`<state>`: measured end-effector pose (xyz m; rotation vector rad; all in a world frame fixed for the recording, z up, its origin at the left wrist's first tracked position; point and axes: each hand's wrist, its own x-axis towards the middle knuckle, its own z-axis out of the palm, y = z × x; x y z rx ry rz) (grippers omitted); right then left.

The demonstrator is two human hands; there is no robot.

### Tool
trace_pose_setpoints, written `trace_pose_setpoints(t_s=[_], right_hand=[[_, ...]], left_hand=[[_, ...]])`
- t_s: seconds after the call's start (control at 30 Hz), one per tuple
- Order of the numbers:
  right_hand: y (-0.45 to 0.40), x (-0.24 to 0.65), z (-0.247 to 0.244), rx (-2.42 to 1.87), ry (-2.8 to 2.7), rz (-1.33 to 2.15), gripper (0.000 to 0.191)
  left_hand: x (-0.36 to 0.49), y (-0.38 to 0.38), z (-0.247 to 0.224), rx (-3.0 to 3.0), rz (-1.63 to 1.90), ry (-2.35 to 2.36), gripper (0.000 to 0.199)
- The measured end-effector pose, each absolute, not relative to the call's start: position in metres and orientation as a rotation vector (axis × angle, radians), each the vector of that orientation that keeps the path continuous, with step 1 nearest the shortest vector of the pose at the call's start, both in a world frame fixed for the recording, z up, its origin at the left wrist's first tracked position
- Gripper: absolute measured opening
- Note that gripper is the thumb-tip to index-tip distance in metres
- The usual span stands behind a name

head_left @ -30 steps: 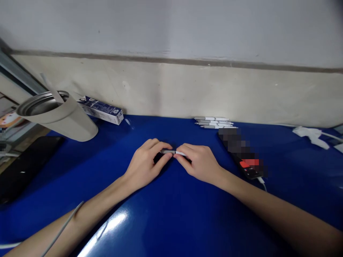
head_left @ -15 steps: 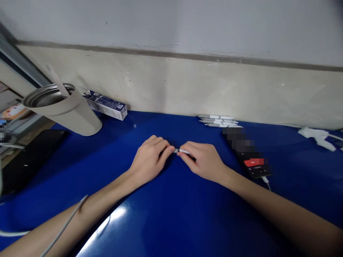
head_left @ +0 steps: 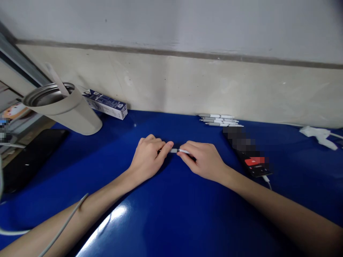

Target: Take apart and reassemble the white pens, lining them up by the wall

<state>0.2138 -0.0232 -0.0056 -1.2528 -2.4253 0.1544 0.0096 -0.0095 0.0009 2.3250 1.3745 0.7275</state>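
A white pen with a grey grip [head_left: 174, 150] lies level between my two hands, just above or on the blue table. My left hand [head_left: 150, 154] has its fingers closed round the grey end, the thumb stretched along the top; the tip is hidden inside the hand. My right hand [head_left: 203, 159] pinches the white barrel between thumb and forefinger, its other fingers curled beneath. Several similar white pens [head_left: 219, 120] lie side by side near the wall, beyond my right hand.
A phone [head_left: 245, 153] with a cable lies right of my right hand. At the left stand a beige tumbler [head_left: 80, 116] and a blue-and-white box [head_left: 105, 103]; a black object [head_left: 34, 157] lies nearer. A white cable [head_left: 64, 225] crosses my left forearm. Crumpled white material [head_left: 318, 136] lies far right.
My left hand has shifted slightly left and its thumb has lifted, so more of the pen's grey grip shows. My right hand stays in place on the barrel.
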Motion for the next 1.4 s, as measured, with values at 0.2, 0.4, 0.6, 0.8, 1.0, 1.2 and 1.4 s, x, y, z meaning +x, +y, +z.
trace_pose_setpoints(t_s=[0.2, 0.4, 0.6, 0.8, 1.0, 1.2, 1.4], right_hand=[[-0.022, 0.214, -0.005, -1.260, -2.340, 0.210, 0.024], [-0.021, 0.214, -0.002, -1.229, -2.294, 0.231, 0.018], [-0.021, 0.214, -0.003, -1.243, -2.293, 0.230, 0.018], [-0.018, 0.215, -0.004, -1.322, -2.126, 0.231, 0.016], [-0.017, 0.214, -0.001, -1.333, -2.029, 0.251, 0.014], [-0.018, 0.214, -0.004, -1.323, -2.116, 0.238, 0.015], [-0.019, 0.214, -0.005, -1.331, -2.215, 0.194, 0.016]], left_hand=[[0.009, -0.011, 0.002, 2.317, 0.791, 1.159, 0.017], [0.008, -0.009, 0.001, 2.152, 0.834, 1.385, 0.040], [0.008, -0.010, 0.002, 2.203, 0.928, 1.238, 0.010], [0.005, -0.007, -0.005, 1.822, 1.280, 1.479, 0.014], [0.004, -0.003, -0.008, 1.835, 1.192, 1.584, 0.012], [0.009, -0.009, -0.002, 2.268, 0.850, 1.555, 0.011], [0.009, -0.010, -0.001, 2.347, 0.887, 1.448, 0.014]])
